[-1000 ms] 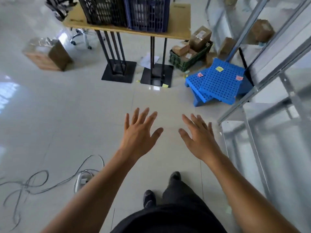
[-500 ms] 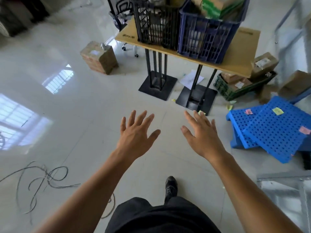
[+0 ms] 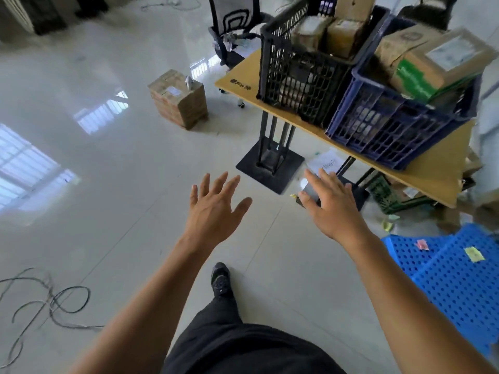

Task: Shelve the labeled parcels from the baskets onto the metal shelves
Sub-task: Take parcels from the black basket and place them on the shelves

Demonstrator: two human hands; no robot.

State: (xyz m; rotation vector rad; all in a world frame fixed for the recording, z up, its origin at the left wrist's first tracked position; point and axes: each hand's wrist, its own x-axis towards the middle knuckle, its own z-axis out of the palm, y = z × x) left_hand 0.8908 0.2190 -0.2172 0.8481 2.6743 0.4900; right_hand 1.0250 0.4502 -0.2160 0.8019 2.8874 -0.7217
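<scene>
At centre of the head view, two bare forearms reach forward above a pale tiled floor (image 3: 121, 184). Left hand (image 3: 213, 211), just off centre toward 8 o'clock: palm down, fingers straight and spread, nothing held. Right hand (image 3: 332, 209), toward 4 o'clock of centre: palm down, fingers straight and close together, nothing held. Wooden table (image 3: 432, 174) on black pedestal legs, at 2 o'clock, beyond both hands and apart from them. Black basket (image 3: 294, 74) on the table at 1 o'clock, holding several brown parcels (image 3: 343, 36) that stand above its rim. Blue basket (image 3: 386, 130) against its right side, at 2 o'clock, carrying a labelled carton with a green band (image 3: 432, 63) that rides over the rim. Green crate (image 3: 383, 194) on the floor under the table, at 3 o'clock, contents unclear. Taped cardboard box (image 3: 179, 99) alone on the floor at 11 o'clock. Office chair (image 3: 232, 25) behind the table's left end, at 12 o'clock. Blue perforated panels (image 3: 453, 276) with sticky notes on the floor at 4 o'clock. Loose cables (image 3: 54, 300) at 8 o'clock. One dark shoe (image 3: 221, 279) at 6 o'clock, beneath the hands.
</scene>
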